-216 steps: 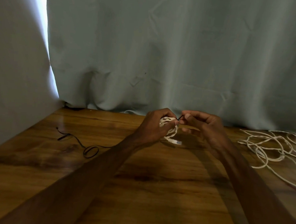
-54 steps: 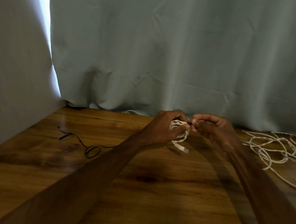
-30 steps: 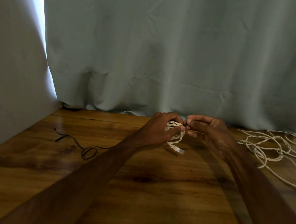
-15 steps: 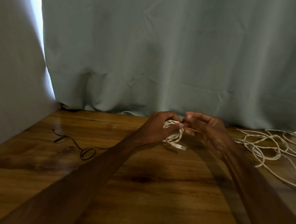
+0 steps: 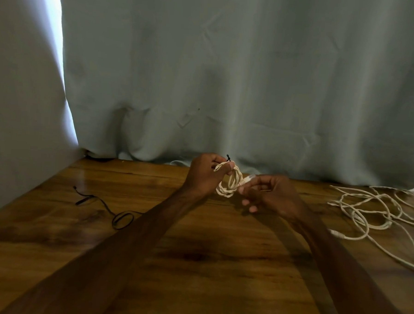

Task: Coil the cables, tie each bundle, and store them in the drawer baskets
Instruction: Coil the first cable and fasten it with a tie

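Firmly the left hand [image 5: 204, 174] grips the white coil [image 5: 231, 185]; the right hand [image 5: 274, 196] pinches its plug [image 5: 248, 178]

Dim interior; daylight strip glows through gap left of pale grey-green fabric curtain [image 5: 229, 74]. Faint sheen on brown wooden tabletop [image 5: 194, 288]. Right hand [image 5: 273, 196] motion-blurred; frame edges bowed.

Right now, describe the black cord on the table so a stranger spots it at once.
Take the wooden table before the grey curtain. On its left part, left of the left hand, lies the cord. It is thin and black, ending in a small loop; the bundle in that hand and the loose cable at right are white.
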Demonstrator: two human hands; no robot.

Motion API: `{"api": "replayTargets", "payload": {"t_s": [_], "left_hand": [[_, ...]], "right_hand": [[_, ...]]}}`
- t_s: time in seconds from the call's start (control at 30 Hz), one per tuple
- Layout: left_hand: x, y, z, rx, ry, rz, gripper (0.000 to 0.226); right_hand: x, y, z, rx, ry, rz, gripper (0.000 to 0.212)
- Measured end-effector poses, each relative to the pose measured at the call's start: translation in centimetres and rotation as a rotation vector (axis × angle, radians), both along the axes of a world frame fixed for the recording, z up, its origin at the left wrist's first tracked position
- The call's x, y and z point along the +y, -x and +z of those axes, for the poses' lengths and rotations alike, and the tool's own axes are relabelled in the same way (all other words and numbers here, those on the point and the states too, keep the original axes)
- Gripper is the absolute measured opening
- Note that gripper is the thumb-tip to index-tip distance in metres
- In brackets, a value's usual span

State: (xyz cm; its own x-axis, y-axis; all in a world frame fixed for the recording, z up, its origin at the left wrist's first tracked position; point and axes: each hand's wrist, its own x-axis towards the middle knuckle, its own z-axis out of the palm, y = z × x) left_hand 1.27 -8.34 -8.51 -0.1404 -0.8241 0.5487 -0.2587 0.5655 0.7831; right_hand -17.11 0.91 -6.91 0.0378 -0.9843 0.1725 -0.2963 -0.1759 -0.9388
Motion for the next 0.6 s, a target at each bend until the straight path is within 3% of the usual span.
{"api": "replayTargets", "payload": {"t_s": [0.37,0.6], "left_hand": [[0.1,0.2,0.0,-0.026,-0.021,0.028,0.022],[0.6,0.4,0.4,-0.025,-0.006,0.024,0.024]], "right_hand": [[-0.6,-0.5,-0.8,-0.027,0.234,-0.025,0.015],[-1.5,-0.7,-2.0,0.295,0.293,-0.045,0.007]]}}
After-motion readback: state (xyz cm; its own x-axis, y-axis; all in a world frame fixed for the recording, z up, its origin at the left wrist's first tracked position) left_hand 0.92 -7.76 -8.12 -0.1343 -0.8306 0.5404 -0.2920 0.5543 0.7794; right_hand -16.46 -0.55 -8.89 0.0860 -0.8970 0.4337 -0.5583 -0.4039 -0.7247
